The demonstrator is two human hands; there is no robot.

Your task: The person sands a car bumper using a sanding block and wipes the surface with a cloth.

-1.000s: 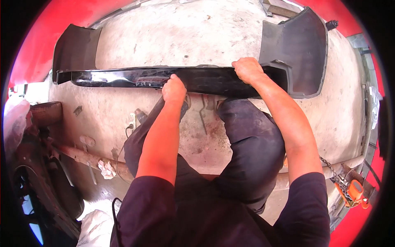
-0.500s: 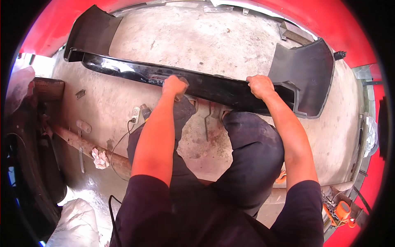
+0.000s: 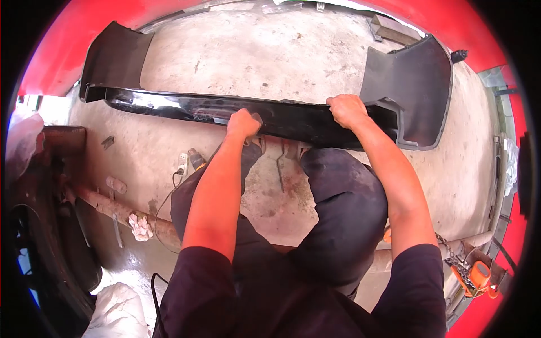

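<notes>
A long black car bumper [image 3: 293,121] lies across the floor in front of me, its inner side up and both ends curving away from me. My right hand [image 3: 347,111] is closed over its far edge, right of the middle. Left of the middle, my left hand [image 3: 244,124] makes a fist at the near edge, fingers curled around it. The undersides of the fingers are hidden. Between my hands the glossy face shows, with reddish reflections. My knees stand just behind the near edge.
A power socket strip [image 3: 182,164] with a cord and a power tool [image 3: 196,158] lie by my left knee. Crumpled paper [image 3: 140,227] rests on a rusty pipe [image 3: 101,205]. An orange chain hoist [image 3: 479,276] is at lower right. Red car panels [image 3: 484,39] surround the floor.
The view has turned slightly, so the bumper's left end appears lower and its right end higher. Both hands stay at about the same places on the bumper.
</notes>
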